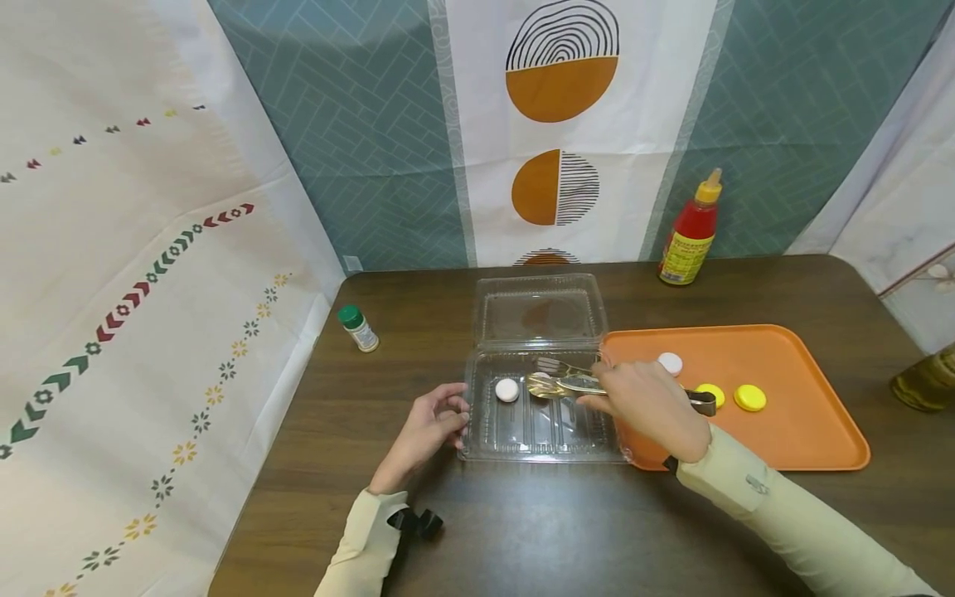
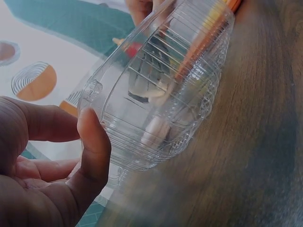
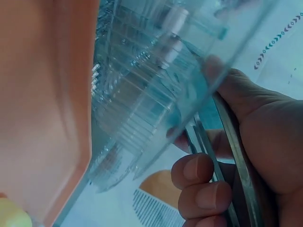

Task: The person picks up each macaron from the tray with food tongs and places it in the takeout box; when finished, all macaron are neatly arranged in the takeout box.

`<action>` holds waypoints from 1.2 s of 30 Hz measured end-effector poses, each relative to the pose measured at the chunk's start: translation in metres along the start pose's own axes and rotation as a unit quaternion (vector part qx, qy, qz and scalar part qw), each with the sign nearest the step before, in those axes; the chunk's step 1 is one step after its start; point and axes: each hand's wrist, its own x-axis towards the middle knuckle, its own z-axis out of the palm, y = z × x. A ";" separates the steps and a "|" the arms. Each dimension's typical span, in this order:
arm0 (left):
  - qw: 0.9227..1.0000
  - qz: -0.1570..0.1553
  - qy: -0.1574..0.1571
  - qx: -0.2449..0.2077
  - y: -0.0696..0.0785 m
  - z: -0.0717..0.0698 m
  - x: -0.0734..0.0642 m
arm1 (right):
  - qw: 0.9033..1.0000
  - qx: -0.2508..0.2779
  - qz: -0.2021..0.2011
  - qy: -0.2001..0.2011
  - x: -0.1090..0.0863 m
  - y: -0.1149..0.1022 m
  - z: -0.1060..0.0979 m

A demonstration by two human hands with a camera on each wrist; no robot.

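A clear plastic clamshell container (image 1: 545,455) sits on the table, its lid (image 1: 543,311) laid back behind the base. My left hand (image 1: 429,431) pinches the left rim between thumb and fingers, as the left wrist view shows close up. In my right hand (image 1: 652,406) I grip metal serving tongs (image 1: 584,384), with one spoon-shaped and one fork-shaped end, reaching over the base. One white round disc (image 1: 507,390) lies in the base's left part. Another white disc (image 1: 542,377) is at the tongs' head, partly hidden by it; whether the tongs hold it I cannot tell.
Right of the container lies an orange tray (image 1: 809,414) with a white disc (image 1: 670,363) and yellow discs (image 1: 749,398). A red sauce bottle (image 1: 688,236) stands behind it. A green-capped small bottle (image 1: 359,328) is at back left, and a dark yellowish bottle (image 1: 925,381) at far right.
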 end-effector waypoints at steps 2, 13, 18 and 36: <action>1.000 0.000 0.002 -0.002 0.000 0.000 0.000 | 1.000 -0.003 0.002 -0.011 0.003 -0.001 0.002; 1.000 0.008 -0.005 0.001 0.002 0.000 -0.001 | 1.000 -0.016 0.003 -0.016 0.006 -0.001 0.009; 1.000 0.007 -0.005 -0.002 0.002 0.000 -0.001 | 1.000 0.002 0.014 -0.028 0.005 -0.001 0.007; 1.000 -0.001 0.002 0.006 0.000 -0.001 0.000 | 0.996 0.035 0.076 -0.028 -0.017 0.015 -0.019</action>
